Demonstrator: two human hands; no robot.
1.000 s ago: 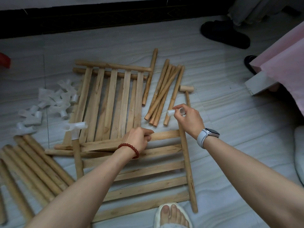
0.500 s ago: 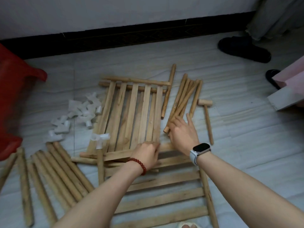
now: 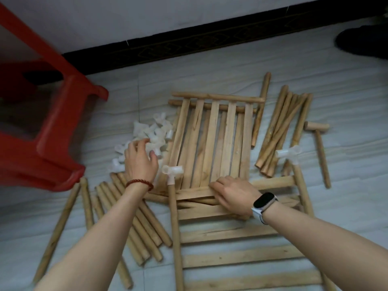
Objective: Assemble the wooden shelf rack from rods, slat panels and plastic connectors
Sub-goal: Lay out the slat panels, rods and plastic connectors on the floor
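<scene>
The left hand [image 3: 140, 159] was spread, fingers relaxed, over the pile of white plastic connectors [image 3: 151, 136] on the floor [image 3: 231, 66], left of the upper slat panel [image 3: 212, 141]. The right hand [image 3: 233, 195] was pressed flat on the panel's near rail. One connector should be picked singly; the red stool [image 3: 52, 131] crowded the left.

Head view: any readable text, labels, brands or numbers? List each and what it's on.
None readable.
Smartwatch on the right wrist: screen dark, no digits.
White plastic connectors: no marking visible; blurred.
Wooden mallet, rods and slat panels: bare wood, no print.
Red plastic stool: no label visible.
Dark baseboard: a diamond pattern, no lettering.
</scene>
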